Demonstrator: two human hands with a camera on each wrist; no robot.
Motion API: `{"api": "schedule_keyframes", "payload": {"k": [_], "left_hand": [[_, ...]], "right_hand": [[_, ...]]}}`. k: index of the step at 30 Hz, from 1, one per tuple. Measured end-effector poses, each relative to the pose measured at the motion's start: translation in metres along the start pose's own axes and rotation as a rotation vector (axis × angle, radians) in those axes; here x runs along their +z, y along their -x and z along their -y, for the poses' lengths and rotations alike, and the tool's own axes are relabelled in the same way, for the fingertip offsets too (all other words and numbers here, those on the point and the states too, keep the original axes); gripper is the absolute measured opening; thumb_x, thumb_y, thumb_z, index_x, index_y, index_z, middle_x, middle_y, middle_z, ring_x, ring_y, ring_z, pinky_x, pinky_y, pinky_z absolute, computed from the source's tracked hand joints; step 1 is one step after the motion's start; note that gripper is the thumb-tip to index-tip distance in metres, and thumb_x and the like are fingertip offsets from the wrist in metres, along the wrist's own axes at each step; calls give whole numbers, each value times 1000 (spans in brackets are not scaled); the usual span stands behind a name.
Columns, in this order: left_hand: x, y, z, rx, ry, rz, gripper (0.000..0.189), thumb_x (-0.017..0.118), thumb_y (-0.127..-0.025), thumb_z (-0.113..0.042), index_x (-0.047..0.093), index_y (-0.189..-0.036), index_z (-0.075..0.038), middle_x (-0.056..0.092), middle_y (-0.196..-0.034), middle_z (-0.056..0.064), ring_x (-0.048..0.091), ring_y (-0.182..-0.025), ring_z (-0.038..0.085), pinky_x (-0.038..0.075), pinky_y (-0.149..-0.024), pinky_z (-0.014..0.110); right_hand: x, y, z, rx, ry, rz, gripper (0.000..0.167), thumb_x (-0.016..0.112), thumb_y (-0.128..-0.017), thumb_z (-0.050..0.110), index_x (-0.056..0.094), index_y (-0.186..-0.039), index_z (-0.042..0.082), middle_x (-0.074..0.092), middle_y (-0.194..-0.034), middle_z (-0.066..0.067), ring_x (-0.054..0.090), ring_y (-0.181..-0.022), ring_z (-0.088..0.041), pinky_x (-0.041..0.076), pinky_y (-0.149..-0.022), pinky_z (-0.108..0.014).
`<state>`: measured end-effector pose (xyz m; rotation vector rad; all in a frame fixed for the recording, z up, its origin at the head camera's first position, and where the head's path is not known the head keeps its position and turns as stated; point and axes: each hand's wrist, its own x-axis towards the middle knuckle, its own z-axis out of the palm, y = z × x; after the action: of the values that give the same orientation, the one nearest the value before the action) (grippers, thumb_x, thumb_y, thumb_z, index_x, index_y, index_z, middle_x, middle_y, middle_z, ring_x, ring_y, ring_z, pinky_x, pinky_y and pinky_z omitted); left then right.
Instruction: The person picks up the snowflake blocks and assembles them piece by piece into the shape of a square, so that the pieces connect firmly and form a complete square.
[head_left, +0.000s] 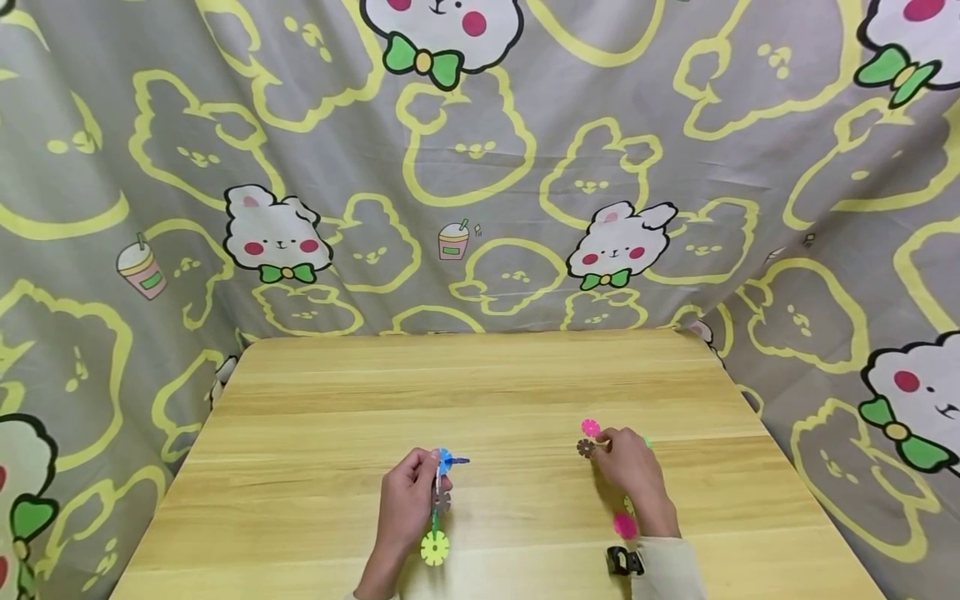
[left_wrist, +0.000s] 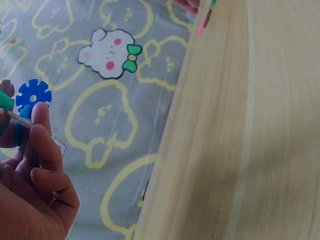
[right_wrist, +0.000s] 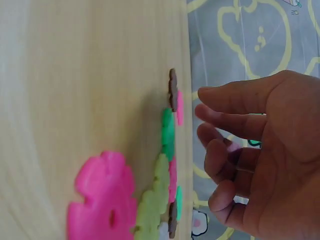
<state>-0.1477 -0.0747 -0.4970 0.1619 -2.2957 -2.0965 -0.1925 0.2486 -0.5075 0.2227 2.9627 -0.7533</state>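
Left hand (head_left: 405,502): thumb and fingers pinch a string of slotted discs (head_left: 443,502).
Disc string: I locate it in the left hand, over the near half of the table (head_left: 322,400). A blue disc (head_left: 446,461) is at the top in my head view, a yellow disc (head_left: 435,548) at the lower end.
Right hand (head_left: 636,477): grip released. My right wrist view shows the fingers loosely bent, apart from the discs.
Nearest disc: a brown disc (head_left: 585,448), just beside the right fingertips; a pink disc (head_left: 591,427) adjoins it in my head view.
Other discs: a green disc (right_wrist: 168,135), a pale yellow disc (right_wrist: 152,197) and a magenta disc (head_left: 626,525), on the table near the right hand.
Backdrop: grey curtain (head_left: 345,167), rabbit print.
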Motion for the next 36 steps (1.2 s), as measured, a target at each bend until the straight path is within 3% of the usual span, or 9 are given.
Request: {"api": "schedule_keyframes", "payload": {"k": [4, 8, 16, 22, 26, 30, 36], "left_hand": [[0, 0, 1, 0, 14, 4, 36, 53, -100, -33, 60, -85, -1, 65, -65, 8, 59, -47, 15, 50, -44, 27], [-1, 0, 1, 3, 22, 8, 33, 53, -100, -30, 61, -84, -2, 65, -64, 7, 59, -46, 14, 48, -43, 25], [0, 0, 2, -11, 42, 17, 36, 52, -101, -29, 60, -87, 3, 66, -72, 27, 59, -47, 14, 49, -44, 25], [-1, 0, 2, -9, 48, 15, 34, 52, -101, -29, 61, -86, 1, 66, -73, 28, 58, -47, 13, 47, -43, 23], [-1, 0, 2, 1, 29, 8, 34, 53, -100, -30, 61, -85, -1, 67, -70, 21, 58, -47, 14, 48, -43, 24], [-1, 0, 2, 12, -3, -4, 35, 53, -100, -33, 61, -84, -4, 66, -66, 9, 57, -46, 13, 48, -42, 25], [-1, 0, 1, -4, 23, 4, 35, 52, -100, -34, 60, -86, -3, 64, -66, 8, 57, -47, 14, 50, -44, 27]], "right_hand": [[2, 3, -3, 7, 30, 35, 40, 67, -84, 18, 63, -122, 3, 61, -107, -19, 58, -80, -25, 48, -61, -36], [5, 3, -6, 19, 41, 48, 42, 70, -84, 19, 62, -123, 4, 61, -106, -18, 58, -81, -25, 49, -61, -38], [7, -1, -10, 26, 21, 33, 32, 75, -82, 18, 66, -109, 5, 68, -98, -12, 63, -84, -26, 52, -67, -42], [5, 0, -8, 29, -9, 38, 21, 76, -82, 19, 67, -96, 8, 66, -86, -6, 59, -76, -20, 47, -64, -35], [3, 4, 5, -23, -50, 40, 10, 73, -85, 20, 69, -88, 12, 63, -79, 0, 54, -73, -16, 42, -62, -30], [3, 9, 29, -92, -164, 49, 9, 69, -90, 21, 70, -92, 13, 65, -82, 2, 55, -75, -12, 44, -65, -27], [10, 17, 63, -175, -364, 83, 6, 65, -93, 21, 67, -91, 15, 60, -77, 0, 49, -69, -12, 41, -58, -23]]}}
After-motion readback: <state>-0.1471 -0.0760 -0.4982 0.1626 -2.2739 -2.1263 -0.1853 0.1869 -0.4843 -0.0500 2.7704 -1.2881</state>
